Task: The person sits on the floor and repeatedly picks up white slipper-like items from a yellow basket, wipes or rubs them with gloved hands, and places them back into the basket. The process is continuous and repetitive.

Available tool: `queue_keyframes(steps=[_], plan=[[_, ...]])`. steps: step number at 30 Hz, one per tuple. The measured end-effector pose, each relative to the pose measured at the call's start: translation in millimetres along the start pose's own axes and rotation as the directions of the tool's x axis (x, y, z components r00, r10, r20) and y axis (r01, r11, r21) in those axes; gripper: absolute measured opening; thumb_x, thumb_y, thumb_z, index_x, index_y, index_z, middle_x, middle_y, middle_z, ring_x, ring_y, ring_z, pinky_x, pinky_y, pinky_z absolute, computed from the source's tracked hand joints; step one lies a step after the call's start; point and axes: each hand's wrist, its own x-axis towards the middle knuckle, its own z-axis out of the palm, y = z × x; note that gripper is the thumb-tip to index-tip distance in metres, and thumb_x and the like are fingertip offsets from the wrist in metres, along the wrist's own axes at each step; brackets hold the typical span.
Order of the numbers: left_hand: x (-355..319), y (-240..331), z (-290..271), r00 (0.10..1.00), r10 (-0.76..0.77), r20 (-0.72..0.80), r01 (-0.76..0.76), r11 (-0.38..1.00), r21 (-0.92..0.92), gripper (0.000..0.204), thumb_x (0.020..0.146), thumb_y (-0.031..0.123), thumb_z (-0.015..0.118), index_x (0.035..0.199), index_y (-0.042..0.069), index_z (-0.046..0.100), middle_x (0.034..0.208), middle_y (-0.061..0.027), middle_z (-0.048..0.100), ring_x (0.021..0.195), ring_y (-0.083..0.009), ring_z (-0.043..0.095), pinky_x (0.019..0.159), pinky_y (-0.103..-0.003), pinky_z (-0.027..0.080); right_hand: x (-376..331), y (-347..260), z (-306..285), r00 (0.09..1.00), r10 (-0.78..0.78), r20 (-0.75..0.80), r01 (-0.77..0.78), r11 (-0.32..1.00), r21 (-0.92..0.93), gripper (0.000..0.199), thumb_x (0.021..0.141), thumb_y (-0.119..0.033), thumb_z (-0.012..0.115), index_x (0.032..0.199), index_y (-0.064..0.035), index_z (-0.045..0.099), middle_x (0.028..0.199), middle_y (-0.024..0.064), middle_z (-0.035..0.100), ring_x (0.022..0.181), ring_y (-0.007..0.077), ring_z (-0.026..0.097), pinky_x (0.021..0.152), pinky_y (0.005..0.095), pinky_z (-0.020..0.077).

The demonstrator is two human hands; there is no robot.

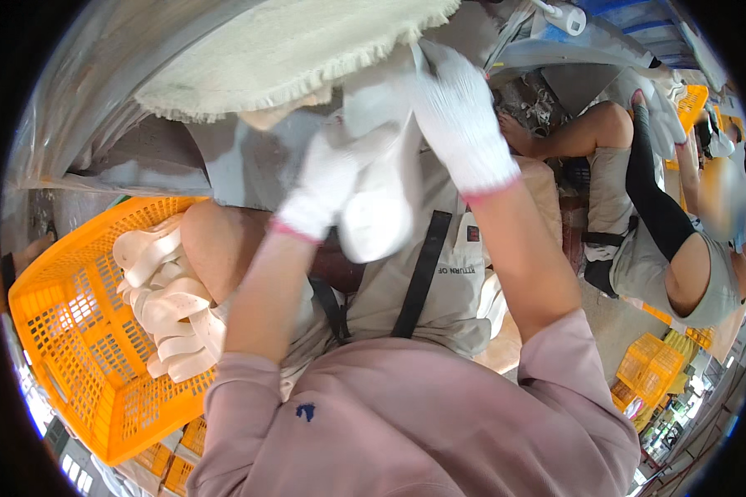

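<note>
Both my hands wear white knit gloves with pink cuffs. My left hand (331,178) is closed on a white, curved piece that looks like a shoe sole (377,224); motion blurs it. Farther up, my right hand (460,112) grips the upper part of the same piece, its fingers partly hidden. The piece stands on end between my hands, above my lap. Just beyond and to the left is a large cream cloth buffing wheel (290,58) with a frayed rim. Whether the sole touches it, I cannot tell.
An orange plastic basket (66,323) at my left holds several white soles (174,306). A grey, dusty machine housing (141,157) surrounds the wheel. Another person (688,257) sits at the right, one gloved hand raised. Orange crates (648,369) stand behind that person.
</note>
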Motion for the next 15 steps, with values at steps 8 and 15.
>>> queue_keyframes(steps=[8, 15], plan=[[102, -15, 69, 0.899, -0.229, -0.374, 0.086, 0.928, -0.362, 0.048, 0.099, 0.03, 0.074, 0.131, -0.006, 0.067, 0.119, -0.0131, 0.072, 0.105, -0.0225, 0.068, 0.093, -0.033, 0.054, -48, -1, -14, 0.929, 0.13, -0.346, -0.106, 0.991, 0.085, 0.079, 0.08, -0.025, 0.077, 0.146, 0.011, 0.053, 0.132, 0.0295, 0.068, 0.124, 0.0361, 0.068, 0.106, 0.0398, 0.0531], [41, 25, -48, 0.971, 0.21, -0.115, -0.052, 0.653, 0.755, 0.049, 0.108, 0.033, 0.057, 0.138, -0.005, 0.063, 0.122, -0.0204, 0.073, 0.109, -0.0271, 0.07, 0.094, -0.037, 0.054, 33, 20, 8, 0.983, 0.12, -0.136, -0.13, 0.989, -0.073, 0.049, 0.09, -0.041, 0.065, 0.101, 0.0054, 0.077, 0.098, 0.0336, 0.073, 0.103, 0.0486, 0.071, 0.095, 0.0499, 0.0574]])
